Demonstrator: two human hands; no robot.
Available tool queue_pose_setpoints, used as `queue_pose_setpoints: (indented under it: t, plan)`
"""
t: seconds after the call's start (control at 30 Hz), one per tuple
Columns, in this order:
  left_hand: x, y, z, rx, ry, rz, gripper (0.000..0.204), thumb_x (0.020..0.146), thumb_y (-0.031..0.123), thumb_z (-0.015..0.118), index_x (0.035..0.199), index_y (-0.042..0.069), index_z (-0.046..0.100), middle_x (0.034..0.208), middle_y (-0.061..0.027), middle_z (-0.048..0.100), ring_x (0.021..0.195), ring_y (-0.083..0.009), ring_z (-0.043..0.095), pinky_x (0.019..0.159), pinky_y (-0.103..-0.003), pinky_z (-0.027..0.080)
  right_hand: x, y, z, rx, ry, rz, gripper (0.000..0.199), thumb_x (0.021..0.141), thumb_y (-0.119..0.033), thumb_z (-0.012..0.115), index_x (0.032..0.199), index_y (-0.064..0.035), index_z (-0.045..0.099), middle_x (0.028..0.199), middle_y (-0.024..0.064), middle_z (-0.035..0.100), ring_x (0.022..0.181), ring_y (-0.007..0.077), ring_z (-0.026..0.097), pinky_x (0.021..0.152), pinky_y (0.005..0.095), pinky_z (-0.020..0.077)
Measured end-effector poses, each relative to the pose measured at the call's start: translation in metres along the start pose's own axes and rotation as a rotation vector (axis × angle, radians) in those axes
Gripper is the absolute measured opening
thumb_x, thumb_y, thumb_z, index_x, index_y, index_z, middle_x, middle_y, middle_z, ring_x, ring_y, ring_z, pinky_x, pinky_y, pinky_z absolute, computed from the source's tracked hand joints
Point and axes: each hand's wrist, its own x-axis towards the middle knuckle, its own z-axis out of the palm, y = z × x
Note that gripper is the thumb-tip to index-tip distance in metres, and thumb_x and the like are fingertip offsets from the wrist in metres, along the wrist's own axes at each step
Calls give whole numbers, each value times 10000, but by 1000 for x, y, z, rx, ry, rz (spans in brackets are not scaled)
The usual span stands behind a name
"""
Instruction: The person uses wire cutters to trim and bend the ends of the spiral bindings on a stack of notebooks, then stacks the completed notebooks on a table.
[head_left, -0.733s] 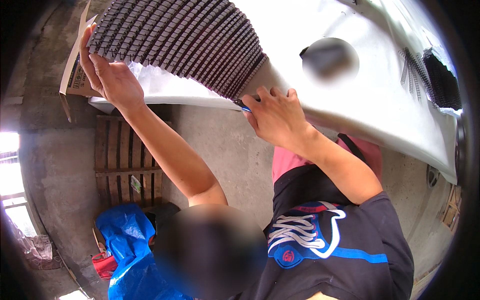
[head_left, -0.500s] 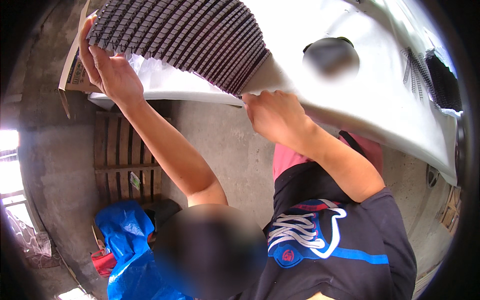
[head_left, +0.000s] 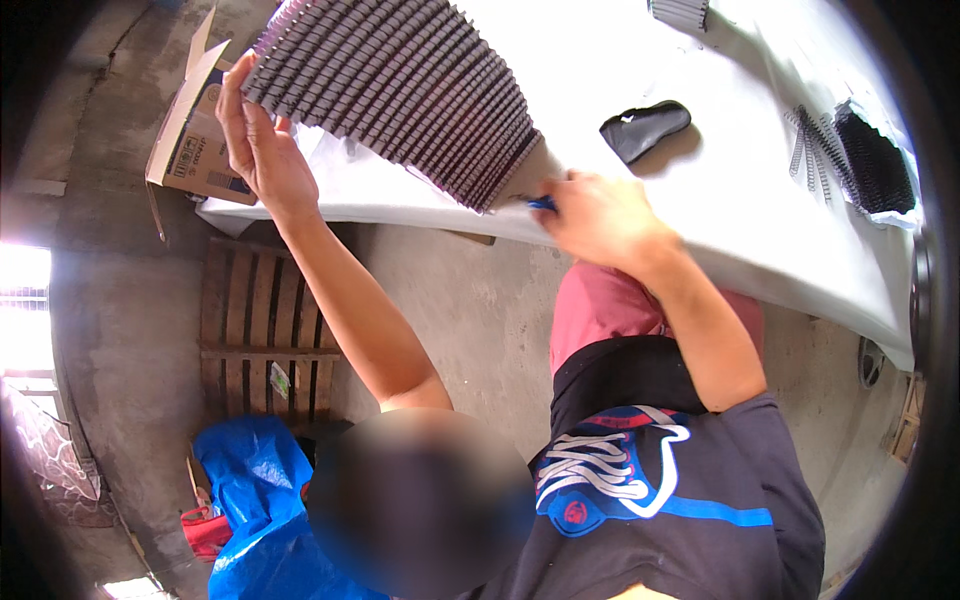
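A broad, fan-shaped stack of grey strips with dark ridged rows rests along the table's near edge, wide at the left and narrower at the right. My left hand grips its left end, thumb on the near side. Just right of the stack's narrow corner is my right hand, slightly smeared, fingers closed on a small blue tool. A thin dark tip points from the tool toward the stack; the rest is hidden in my fist.
On the white-covered table lies a black pouch-like case. Black wire coil strips and a dark bundle are at the right. A cardboard box stands left, above a wooden pallet and blue sheeting.
My right hand has drawn away from the stack's near corner to the right, and the blue tool now shows. My left hand keeps its hold. The whole view has shifted a little.
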Motion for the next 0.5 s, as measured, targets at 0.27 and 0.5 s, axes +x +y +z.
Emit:
queue_pose_setpoints:
  t: [0.27, 0.5]
  plan:
    - [-3, 4, -4, 258, -53, 92, 508, 960, 257, 427, 1388, 7, 313, 1402, -157, 355, 1295, -235, 342, 1073, -405, 245, -84, 134, -14, -107, 408, 271, 336, 846, -295, 563, 1173, -221, 545, 1119, 61, 543, 1114, 241, 498, 976, 616, 249]
    - [0, -1, 8, -64, 247, 90, 714, 910, 552, 363, 1440, 102, 198, 1477, -121, 217, 1337, -277, 250, 1107, -431, 165, -82, 174, 24, -305, 775, 405, 386, 900, -282, 507, 1279, -214, 488, 1411, 85, 334, 1282, 270, 349, 995, 680, 146]
